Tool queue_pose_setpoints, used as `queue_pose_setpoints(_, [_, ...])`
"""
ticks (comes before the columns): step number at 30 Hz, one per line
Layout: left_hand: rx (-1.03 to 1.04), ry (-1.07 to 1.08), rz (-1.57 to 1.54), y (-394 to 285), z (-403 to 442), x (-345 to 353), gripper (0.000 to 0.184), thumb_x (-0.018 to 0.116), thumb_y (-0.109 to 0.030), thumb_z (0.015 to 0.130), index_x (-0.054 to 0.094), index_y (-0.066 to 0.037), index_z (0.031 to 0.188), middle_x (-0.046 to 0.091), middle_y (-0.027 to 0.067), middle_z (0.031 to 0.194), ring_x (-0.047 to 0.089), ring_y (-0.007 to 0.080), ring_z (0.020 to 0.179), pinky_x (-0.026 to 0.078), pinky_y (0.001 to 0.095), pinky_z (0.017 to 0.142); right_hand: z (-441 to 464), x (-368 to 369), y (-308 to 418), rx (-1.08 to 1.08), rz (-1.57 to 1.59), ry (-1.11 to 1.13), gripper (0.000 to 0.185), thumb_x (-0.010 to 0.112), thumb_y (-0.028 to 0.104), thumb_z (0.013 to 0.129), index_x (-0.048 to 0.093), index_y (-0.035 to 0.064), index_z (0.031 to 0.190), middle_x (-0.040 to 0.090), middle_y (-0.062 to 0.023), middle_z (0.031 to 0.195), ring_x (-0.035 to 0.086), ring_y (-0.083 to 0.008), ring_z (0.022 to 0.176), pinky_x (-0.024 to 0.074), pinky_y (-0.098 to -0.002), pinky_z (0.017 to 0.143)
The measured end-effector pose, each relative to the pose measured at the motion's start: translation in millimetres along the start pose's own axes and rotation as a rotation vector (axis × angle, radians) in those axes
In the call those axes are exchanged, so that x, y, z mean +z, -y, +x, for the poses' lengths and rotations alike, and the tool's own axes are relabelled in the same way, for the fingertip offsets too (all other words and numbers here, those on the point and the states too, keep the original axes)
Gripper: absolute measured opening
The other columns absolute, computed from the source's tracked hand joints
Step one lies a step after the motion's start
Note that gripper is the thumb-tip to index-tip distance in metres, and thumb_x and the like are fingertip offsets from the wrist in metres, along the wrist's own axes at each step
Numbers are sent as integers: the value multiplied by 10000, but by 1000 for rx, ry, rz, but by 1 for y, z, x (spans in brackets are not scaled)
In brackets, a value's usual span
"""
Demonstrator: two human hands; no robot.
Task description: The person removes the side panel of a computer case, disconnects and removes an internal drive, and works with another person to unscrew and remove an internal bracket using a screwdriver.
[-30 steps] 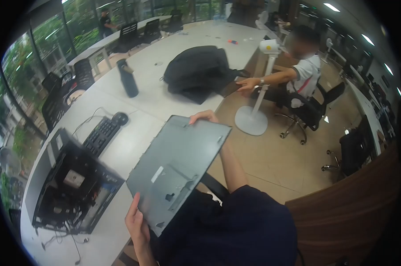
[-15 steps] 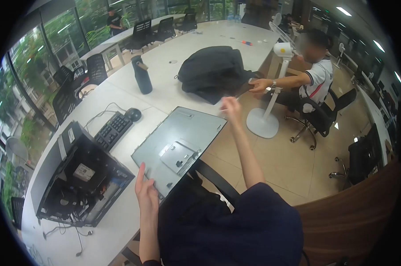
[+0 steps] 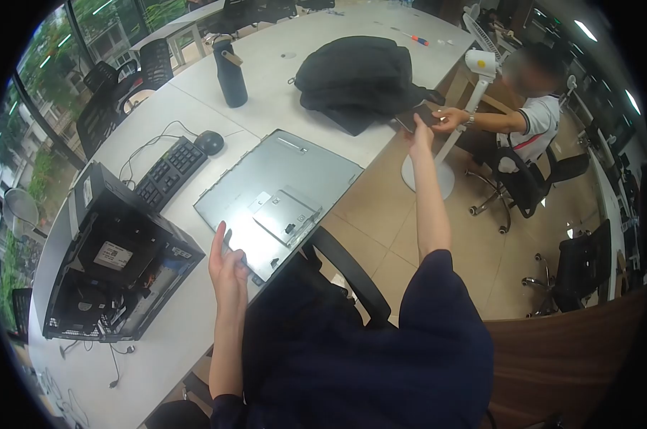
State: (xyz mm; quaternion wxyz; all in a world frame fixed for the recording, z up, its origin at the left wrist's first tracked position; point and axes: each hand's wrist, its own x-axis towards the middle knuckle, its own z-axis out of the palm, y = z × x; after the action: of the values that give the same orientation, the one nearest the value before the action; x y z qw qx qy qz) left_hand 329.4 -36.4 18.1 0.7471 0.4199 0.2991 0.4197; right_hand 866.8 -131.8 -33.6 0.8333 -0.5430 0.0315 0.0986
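My left hand (image 3: 229, 263) grips the near edge of a grey metal computer side panel (image 3: 309, 170), its index finger stretched along the panel. The panel lies tilted over the table edge, its inner side with a raised bracket facing up. My right arm reaches out past the backpack, and my right hand (image 3: 421, 131) closes on a dark flat rectangular thing (image 3: 417, 115) that looks like a phone. A co-worker's hand (image 3: 450, 119) touches its other end. To my left the opened computer case (image 3: 120, 261) shows its drive and cables.
A black keyboard (image 3: 170, 174) and a mouse (image 3: 209, 143) lie behind the case. Further back stand a dark bottle (image 3: 230, 75) and a black backpack (image 3: 355, 79). A screwdriver (image 3: 412, 37) lies at the far end. A white fan (image 3: 482, 64) stands beside the seated co-worker.
My right hand has moved from near the panel's far corner out to the dark flat thing at the co-worker's hand. The left hand stays on the panel. The camera view has shifted.
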Motion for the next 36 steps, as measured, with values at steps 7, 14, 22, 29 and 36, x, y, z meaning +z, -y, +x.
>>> queue_pose_setpoints(7, [-80,21,71,-5,6,-3,590,463,89,882,389,-5,1460,551,165,1248,642,180,1008,580,322,853,-33,-15,9,26,300,173,301,644,111,931,552,37,1208,661,-123,1108,684,-298,984,588,-421,823])
queue_pose_setpoints(14, [-97,25,125,-6,7,-1,501,483,68,919,385,-18,1403,596,169,1189,629,211,1054,569,341,834,-82,-1,15,54,123,417,279,611,75,933,539,-17,1186,671,-156,1071,701,-334,971,578,-443,852])
queue_pose_setpoints(22, [-52,109,298,-16,-1,-5,648,561,18,877,316,-13,1476,404,219,1437,467,273,1323,419,367,1063,-59,1,25,-40,-80,275,287,648,69,886,559,-6,1149,669,-141,1033,686,-282,936,571,-414,781])
queue_pose_setpoints(29, [87,-9,413,-22,-14,9,767,613,-27,850,244,10,1522,235,268,1567,276,356,1461,230,435,1192,4,6,8,-54,-158,233,347,655,27,859,558,11,1192,655,-147,1109,675,-303,992,559,-442,804])
queue_pose_setpoints(36, [555,424,1189,-38,28,106,757,681,-122,797,356,2,1471,308,309,1480,361,444,1374,333,485,1134,25,18,34,-24,-364,289,397,605,16,882,545,22,1275,651,-154,1184,660,-304,1083,572,-470,873])
